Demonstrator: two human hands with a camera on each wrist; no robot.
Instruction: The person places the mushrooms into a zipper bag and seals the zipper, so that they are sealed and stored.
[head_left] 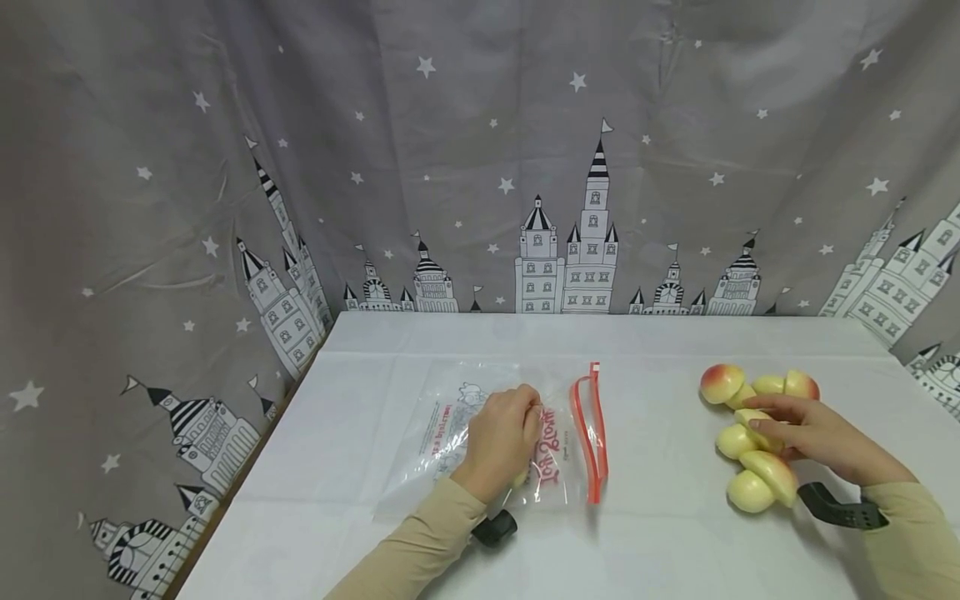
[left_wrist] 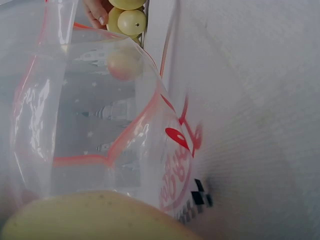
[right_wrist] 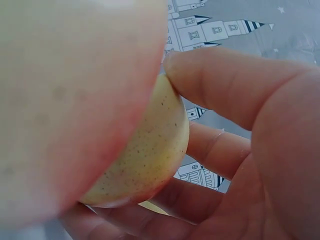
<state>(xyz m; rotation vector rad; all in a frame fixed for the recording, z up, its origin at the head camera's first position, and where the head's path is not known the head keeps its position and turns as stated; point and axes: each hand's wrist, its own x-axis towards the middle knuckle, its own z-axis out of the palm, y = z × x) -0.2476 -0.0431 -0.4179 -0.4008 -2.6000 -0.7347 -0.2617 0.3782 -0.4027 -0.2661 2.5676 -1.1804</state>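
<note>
My left hand [head_left: 500, 435] grips a clear plastic zip bag [head_left: 435, 467] with red print and a red zip edge. In the left wrist view the bag's mouth gapes toward the fruit, and a speckled yellow rounded thing [left_wrist: 95, 220] fills the bottom edge. Over on the right, my right hand [head_left: 821, 433] reaches into a cluster of yellow and red toy fruit, apple-like. Its thumb [right_wrist: 215, 82] and fingers hold a speckled yellow apple piece [right_wrist: 150, 145] by the edges. A larger blushed piece [right_wrist: 65, 100] blocks part of that view.
Round and half-shaped fruit [head_left: 750, 492] lies bunched on the white table [head_left: 660, 533], with a red-tipped piece [head_left: 722, 382] at the far end. Behind the table hangs a grey curtain [head_left: 465, 125] printed with castles and stars. Both wrists wear dark straps [head_left: 840, 508].
</note>
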